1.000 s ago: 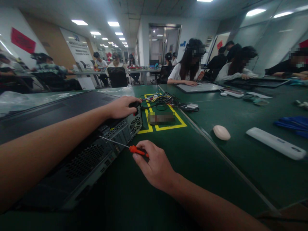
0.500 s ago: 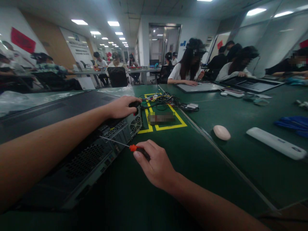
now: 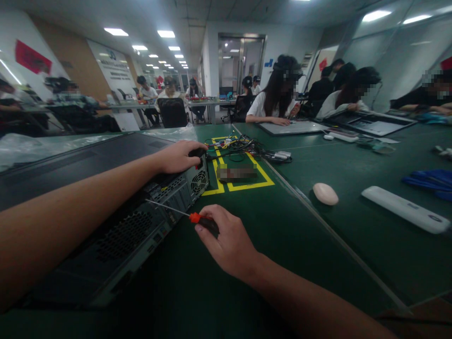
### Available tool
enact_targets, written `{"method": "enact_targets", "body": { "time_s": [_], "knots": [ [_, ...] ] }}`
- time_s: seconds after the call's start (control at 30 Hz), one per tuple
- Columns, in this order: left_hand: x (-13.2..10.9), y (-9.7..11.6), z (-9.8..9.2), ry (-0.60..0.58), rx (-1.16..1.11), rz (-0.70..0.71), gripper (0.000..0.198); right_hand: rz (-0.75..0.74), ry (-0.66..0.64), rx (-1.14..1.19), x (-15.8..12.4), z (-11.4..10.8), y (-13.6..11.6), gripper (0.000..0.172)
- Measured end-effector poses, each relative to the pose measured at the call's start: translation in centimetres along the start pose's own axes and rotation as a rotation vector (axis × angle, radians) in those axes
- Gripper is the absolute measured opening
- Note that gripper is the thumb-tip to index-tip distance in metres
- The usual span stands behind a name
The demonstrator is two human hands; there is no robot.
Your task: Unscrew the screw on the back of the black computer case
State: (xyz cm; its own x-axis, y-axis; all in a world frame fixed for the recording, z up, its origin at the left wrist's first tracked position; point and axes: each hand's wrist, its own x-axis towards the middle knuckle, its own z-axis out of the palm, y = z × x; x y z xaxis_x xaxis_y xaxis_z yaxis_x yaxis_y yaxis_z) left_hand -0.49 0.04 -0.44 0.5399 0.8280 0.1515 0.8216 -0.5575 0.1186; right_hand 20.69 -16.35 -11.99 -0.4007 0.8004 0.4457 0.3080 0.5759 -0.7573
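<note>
A dark desktop computer case [image 3: 88,153] lies on the green table at my left, its rear panel with vents and ports turned toward me. My left hand [image 3: 180,156] rests over the case's far rear corner, fingers curled around a small black object with a bit of red under the thumb. What that object is, I cannot make out. My right hand [image 3: 226,235] grips the red and black handle of a screwdriver [image 3: 195,218]. Its thin shaft points left, and the tip meets the rear panel's upper edge. Whether it sits in a screw is too small to tell.
Beyond the case lies a bundle of cables [image 3: 247,146], near yellow tape [image 3: 250,187] and a blurred-out item [image 3: 237,173]. To the right are a pale computer mouse [image 3: 325,194], a long white device [image 3: 404,209] and blue cloth [image 3: 431,183]. Co-workers sit across the table.
Very little differs. My right hand and the screwdriver handle have shifted a touch leftward, while the tip stays at the same spot. My left hand has not moved.
</note>
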Motion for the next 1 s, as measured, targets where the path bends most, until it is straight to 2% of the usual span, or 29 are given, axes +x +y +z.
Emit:
{"method": "enact_targets", "body": {
  "time_s": [1.0],
  "knots": [
    [0.00, 0.10, 0.00, 0.003, -0.025, -0.009, 0.067, 0.014, 0.004, -0.014, -0.02, 0.07, 0.11, 0.013]
  ]
}}
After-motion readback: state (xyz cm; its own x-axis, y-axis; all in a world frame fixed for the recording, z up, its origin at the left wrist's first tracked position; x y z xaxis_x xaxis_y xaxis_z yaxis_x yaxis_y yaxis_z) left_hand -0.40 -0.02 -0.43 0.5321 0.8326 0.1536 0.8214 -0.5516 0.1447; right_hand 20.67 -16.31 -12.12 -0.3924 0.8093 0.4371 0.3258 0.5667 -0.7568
